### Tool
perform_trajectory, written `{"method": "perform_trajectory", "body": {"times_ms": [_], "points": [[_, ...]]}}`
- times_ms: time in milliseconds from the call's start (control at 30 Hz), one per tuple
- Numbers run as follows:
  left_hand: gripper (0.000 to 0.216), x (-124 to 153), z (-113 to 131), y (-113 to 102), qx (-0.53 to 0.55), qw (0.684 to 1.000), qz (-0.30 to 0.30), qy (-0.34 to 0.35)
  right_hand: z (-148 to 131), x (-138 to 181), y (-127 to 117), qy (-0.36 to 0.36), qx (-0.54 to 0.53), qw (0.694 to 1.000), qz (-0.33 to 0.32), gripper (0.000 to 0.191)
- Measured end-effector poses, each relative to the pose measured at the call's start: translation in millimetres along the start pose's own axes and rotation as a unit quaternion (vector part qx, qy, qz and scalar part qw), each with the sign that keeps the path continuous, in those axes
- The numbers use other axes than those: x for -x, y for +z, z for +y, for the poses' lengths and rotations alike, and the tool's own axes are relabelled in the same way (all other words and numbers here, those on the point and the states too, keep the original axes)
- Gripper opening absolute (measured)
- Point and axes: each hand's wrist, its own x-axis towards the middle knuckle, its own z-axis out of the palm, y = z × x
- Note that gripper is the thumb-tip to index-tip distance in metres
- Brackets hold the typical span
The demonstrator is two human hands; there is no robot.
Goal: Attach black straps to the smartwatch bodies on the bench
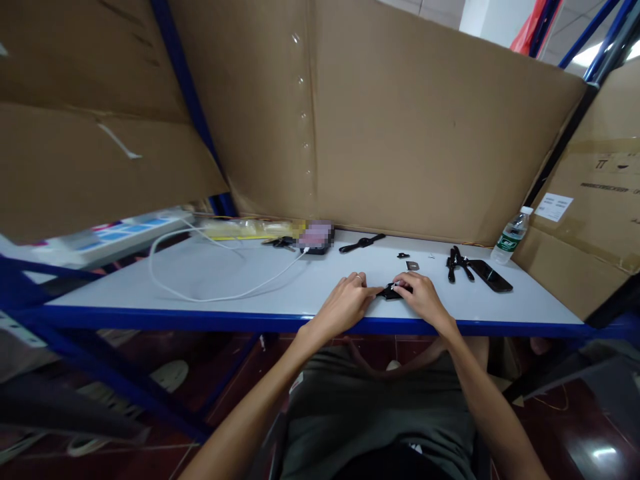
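A small black part (391,294) lies flat on the table near its front edge, between my two hands. My left hand (351,297), with a ring on one finger, rests on the tabletop with fingers curled and holds the left end of this part. Above its right side my right hand (423,295) is closed in a pinch on a small silvery piece (397,285), whose exact kind is too small to make out. Just beyond the hands lie a flat metal plate (413,266) with a notch and a tiny black piece (403,255).
Black-handled pliers (459,265), a dark phone (491,275) and a water bottle (512,236) are at the right. A black strap-like tool (362,243) lies at the back. A white cable (220,299) loops leftward from a blurred device (317,238). Cardboard (400,127) walls the table.
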Motion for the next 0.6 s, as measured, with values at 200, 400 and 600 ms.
{"method": "perform_trajectory", "body": {"times_ms": [200,400,600], "points": [[0.041,-0.2,2.0,-3.4,-0.003,1.0,-0.013,-0.009,-1.0,-0.1,-0.9,0.014,-0.018,1.0,-0.006,0.01],[0.042,0.8,1.6,-3.4,-0.003,1.0,-0.014,-0.004,-6.2,0.1,-0.7,0.008,0.017,1.0,-0.007,0.007],[0.042,1.2,-1.6,0.2,-0.01,1.0,-0.007,0.001,-14.4,1.2,-1.0,0.01,0.077,0.997,-0.024,0.004]]}}
